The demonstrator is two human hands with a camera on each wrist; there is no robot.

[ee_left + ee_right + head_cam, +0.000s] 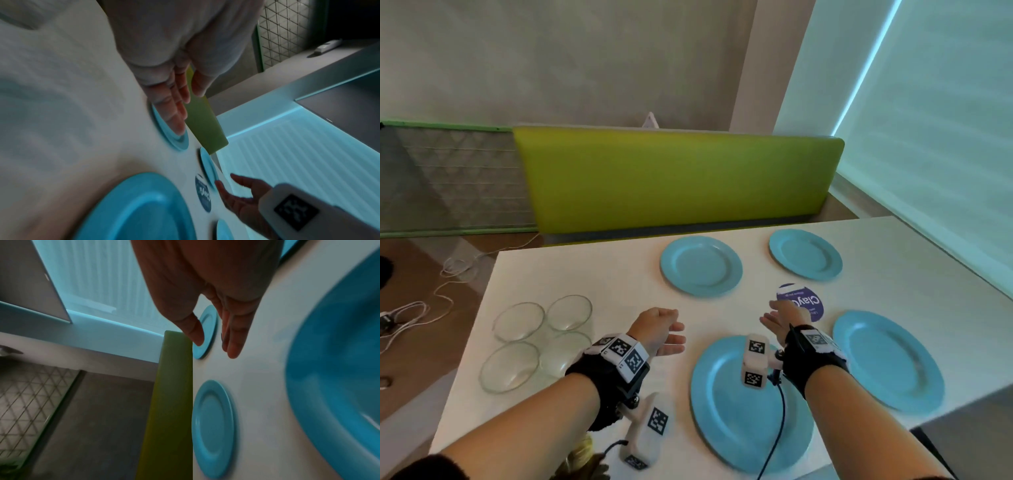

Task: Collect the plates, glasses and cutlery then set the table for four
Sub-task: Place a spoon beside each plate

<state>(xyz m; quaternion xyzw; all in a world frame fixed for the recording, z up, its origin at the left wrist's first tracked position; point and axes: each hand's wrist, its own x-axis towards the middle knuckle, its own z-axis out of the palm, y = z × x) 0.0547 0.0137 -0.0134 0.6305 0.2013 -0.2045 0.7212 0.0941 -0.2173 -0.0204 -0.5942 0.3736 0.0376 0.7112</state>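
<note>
Hovering empty above the white bench (pixel 592 274), the left grip (pixel 661 330) and right grip (pixel 784 317) hold nothing, fingers straight and relaxed. Four blue plates (pixel 701 265) lie spread around them; four glass bowls (pixel 518 325) cluster to the left.

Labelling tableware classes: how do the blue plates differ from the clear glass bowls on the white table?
The four opaque blue round plates are spread out, apart from one another, on the right part of the white table; the four see-through clear glass bowls sit clustered close together at its left end. The plates are flat with broad rims and wider; the bowls are deeper and smaller. Both kinds are round, upright, empty and untouched by either hand.
</note>
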